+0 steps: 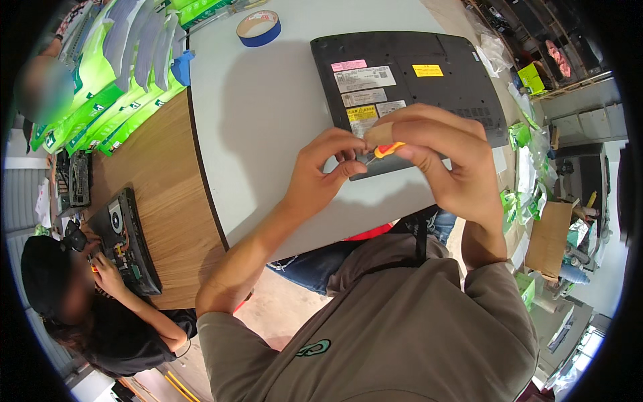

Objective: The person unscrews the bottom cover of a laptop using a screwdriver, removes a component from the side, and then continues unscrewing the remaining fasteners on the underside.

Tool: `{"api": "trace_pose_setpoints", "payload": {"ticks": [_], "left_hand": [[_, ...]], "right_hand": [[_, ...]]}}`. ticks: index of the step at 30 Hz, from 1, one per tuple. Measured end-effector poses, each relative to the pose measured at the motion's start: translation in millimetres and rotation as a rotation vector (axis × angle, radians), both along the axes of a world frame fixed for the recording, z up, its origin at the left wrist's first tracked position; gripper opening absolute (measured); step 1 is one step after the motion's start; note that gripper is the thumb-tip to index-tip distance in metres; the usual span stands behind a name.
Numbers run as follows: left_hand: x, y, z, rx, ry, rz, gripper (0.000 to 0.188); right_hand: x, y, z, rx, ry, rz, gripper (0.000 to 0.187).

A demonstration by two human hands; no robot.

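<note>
A small screwdriver with an orange and yellow handle [386, 149] is pinched between the thumb and fingers of my right hand [455, 151]. Its thin shaft points left, toward my left hand [325, 164]. The thumb and fingertips of that hand come together around the screwdriver's tip; whether a small part is between them cannot be made out. Both hands are raised over the near edge of a black laptop [429, 84], which lies closed with its underside up. Pink, white and yellow labels show on its base, and my fingers hide some of its near side.
A roll of blue tape [258, 29] lies at the back of the white table [261, 100]. Green packages [127, 100] are stacked at the far left. On the wooden table [164, 201], a co-worker in black [114, 328] works at an opened laptop [125, 241]. A cardboard box [548, 241] stands at right.
</note>
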State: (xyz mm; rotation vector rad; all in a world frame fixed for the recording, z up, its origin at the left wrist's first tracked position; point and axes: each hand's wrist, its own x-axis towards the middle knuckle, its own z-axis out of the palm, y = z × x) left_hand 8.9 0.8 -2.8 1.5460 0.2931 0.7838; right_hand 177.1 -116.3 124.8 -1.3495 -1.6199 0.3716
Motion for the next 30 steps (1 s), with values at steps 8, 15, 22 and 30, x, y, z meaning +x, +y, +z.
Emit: {"api": "trace_pose_setpoints", "payload": {"ticks": [8,15,22,30], "left_hand": [[-3.7,1.1,1.3,0.101,0.134,-0.042,0.019],[-1.8,-2.5,4.6,-0.001,0.203,0.035,0.035],[-1.5,2.1,-0.6,-0.02,-0.019,-0.067,0.014],[-4.8,1.5,6.3,0.041,0.148,-0.085,0.017]], "right_hand": [[-8.8,-2.6,16.2,0.032,-0.23,0.054,0.027],[-20.2,6.0,3.7,0.057,-0.18,-0.06,0.044],[-14.5,9.9,-4.2,0.093,-0.143,-0.011,0.033],[-14.0,3.5,15.4,0.008,-0.224,0.116,0.025]]}}
